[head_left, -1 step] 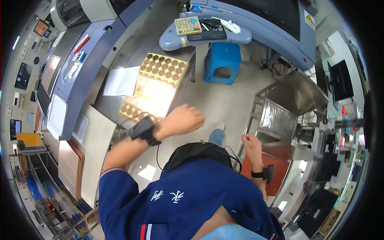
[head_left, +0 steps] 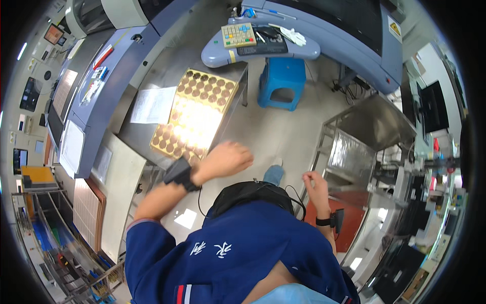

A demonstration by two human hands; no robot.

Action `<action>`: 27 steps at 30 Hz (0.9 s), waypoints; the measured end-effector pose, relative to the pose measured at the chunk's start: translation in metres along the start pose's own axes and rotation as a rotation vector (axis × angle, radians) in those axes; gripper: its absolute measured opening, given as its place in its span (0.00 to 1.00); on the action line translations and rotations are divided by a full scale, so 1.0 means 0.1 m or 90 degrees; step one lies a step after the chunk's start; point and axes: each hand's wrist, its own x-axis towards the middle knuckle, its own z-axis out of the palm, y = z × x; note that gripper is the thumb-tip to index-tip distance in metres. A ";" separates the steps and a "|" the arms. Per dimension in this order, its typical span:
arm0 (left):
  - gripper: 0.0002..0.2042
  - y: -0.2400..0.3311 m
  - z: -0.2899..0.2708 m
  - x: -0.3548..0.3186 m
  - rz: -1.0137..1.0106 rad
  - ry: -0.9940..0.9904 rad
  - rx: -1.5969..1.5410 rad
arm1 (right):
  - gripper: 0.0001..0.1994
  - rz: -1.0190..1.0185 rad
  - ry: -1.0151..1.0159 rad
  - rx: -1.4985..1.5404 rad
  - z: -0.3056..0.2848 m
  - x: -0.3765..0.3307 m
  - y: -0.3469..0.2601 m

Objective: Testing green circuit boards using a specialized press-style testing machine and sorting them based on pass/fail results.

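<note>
My left hand (head_left: 223, 158) hovers over the near right corner of a yellow tray (head_left: 195, 114) filled with several round brown discs. The hand is blurred and shows only its back, so its fingers are hard to read. A black device (head_left: 178, 172) is strapped to that wrist. My right hand (head_left: 315, 185) hangs at my side next to a steel cart (head_left: 349, 152), fingers loosely apart and holding nothing. A black band (head_left: 331, 221) is on that wrist. The tray lies on a grey metal table (head_left: 152, 137) beside a white paper sheet (head_left: 152, 104).
A blue plastic stool (head_left: 283, 81) stands on the floor beyond the tray. Behind it a grey machine console (head_left: 263, 43) carries a keypad and white gloves. More machines and panels line the left. Racks stand at lower left.
</note>
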 end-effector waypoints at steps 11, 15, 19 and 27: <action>0.14 0.22 0.77 0.07 -0.689 0.135 -0.459 | 0.10 -0.017 -0.165 -0.051 -0.37 2.21 0.82; 0.17 0.16 0.80 0.30 -0.672 0.086 -0.655 | 0.10 0.086 -0.085 -0.011 -0.44 2.28 1.13; 0.20 -0.30 0.93 0.44 -0.596 0.008 -0.695 | 0.11 0.207 -0.073 -0.021 -0.41 1.67 1.47; 0.17 -0.81 0.45 1.75 -0.425 -0.314 -0.433 | 0.13 0.500 0.084 -0.080 -0.05 -0.15 2.12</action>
